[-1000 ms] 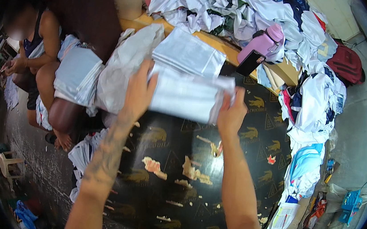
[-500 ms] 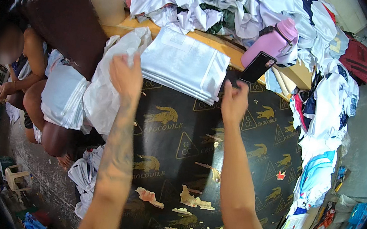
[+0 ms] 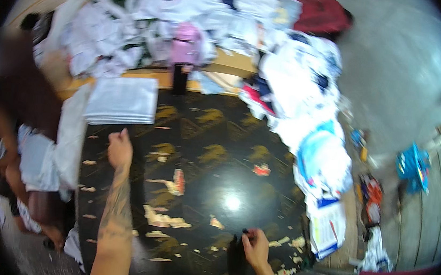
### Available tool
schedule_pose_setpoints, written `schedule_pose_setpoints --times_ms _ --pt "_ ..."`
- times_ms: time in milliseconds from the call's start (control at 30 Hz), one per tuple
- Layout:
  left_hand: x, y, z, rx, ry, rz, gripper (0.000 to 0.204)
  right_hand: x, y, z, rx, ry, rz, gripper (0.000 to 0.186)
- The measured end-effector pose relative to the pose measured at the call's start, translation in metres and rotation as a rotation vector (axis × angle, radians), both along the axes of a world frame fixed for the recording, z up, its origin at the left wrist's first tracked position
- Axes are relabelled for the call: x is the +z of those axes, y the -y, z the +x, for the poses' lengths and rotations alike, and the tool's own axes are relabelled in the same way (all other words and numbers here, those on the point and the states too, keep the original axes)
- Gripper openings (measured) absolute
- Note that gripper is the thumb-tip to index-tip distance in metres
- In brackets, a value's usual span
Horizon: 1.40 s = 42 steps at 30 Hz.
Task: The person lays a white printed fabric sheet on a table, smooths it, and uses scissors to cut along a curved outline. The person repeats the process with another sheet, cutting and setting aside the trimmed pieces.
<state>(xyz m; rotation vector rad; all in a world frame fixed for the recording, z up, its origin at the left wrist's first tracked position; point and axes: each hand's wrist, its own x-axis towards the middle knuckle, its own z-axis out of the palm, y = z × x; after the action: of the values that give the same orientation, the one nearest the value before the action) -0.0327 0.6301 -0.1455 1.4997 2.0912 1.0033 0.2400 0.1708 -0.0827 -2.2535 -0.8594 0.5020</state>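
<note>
A neat stack of folded white cloth lies at the far left of the dark, printed table top. Just below its near edge is my left hand, fingers curled in, with nothing visible in them. Low on the right, my right hand is over the table, thumb and fingers pinched together. A small dark spot shows at its fingertips, too blurred to name. Behind the table, a pink bottle stands with a black phone upright against it.
Heaped white garments line the back, and more white clothes run down the right side. Papers lie at the right edge. At the left sits another person beside folded white cloth. A red bag is at the back right.
The view has swung to the right. My hands have moved away from the folded stack; the right has come back toward me to the near right of the table.
</note>
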Motion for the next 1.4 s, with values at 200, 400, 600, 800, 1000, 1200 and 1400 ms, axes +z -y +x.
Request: schedule_pose_setpoints --times_ms 200,400,600,800,1000,1200,1400 --pt "-0.001 0.174 0.093 -0.429 -0.561 0.03 0.074 0.021 -0.129 0.203 0.043 0.166 0.316 0.026" --pt "-0.007 0.199 0.115 -0.432 -0.665 -0.083 0.081 0.022 -0.309 0.352 -0.1 0.155 0.584 0.029" --pt "0.011 0.194 0.117 -0.423 -0.64 -0.202 0.08 0.039 -0.395 0.349 -0.118 -0.302 0.499 0.054" --pt "-0.009 0.2 0.11 -0.419 -0.627 -0.132 0.079 0.078 -0.193 0.125 0.794 0.528 0.442 0.015" --pt "0.009 0.184 0.107 -0.445 -0.417 -0.149 0.082 0.008 0.121 -0.022 1.346 -0.495 -0.237 0.031" --pt "0.038 0.327 0.11 -1.418 -0.29 0.302 0.092 0.091 0.184 0.052 0.042 -1.369 0.346 0.017" --pt "0.003 0.524 -0.105 -1.011 -0.326 -0.028 0.074 0.292 0.201 0.092 0.153 0.179 0.439 0.024"
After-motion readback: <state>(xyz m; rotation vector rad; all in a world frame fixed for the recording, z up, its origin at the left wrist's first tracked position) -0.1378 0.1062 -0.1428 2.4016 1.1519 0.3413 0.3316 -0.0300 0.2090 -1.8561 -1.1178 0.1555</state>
